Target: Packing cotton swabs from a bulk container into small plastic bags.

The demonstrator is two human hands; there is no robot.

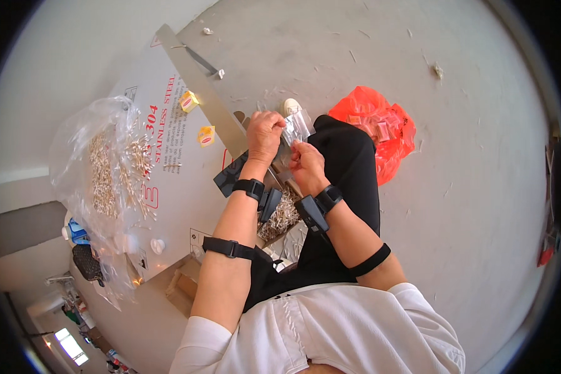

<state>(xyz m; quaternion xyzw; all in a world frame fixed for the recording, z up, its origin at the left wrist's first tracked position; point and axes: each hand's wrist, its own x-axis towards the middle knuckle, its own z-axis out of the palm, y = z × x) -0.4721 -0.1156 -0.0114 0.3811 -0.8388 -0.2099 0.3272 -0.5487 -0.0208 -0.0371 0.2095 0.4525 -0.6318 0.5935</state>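
A small clear plastic bag (300,124) is stretched between my hands above my lap. My left hand (265,134) has its fingers pinched together at the bag's left edge. Lower and to the right, my right hand (307,163) is closed on the bag's near part, fingers curled. The bag is shiny, and I cannot make out whether anything lies inside it. Beneath my wrists, loose cotton swabs (282,215) fill a carton, partly hidden by my forearms and the black wrist straps.
On the table (168,218) at left lies a large clear bag (75,137) with many cotton swabs (103,177) and two small yellow boxes (206,135), (189,101). A red plastic bag (402,153) holding pink packs rests on the floor at right. Scattered swabs litter the floor.
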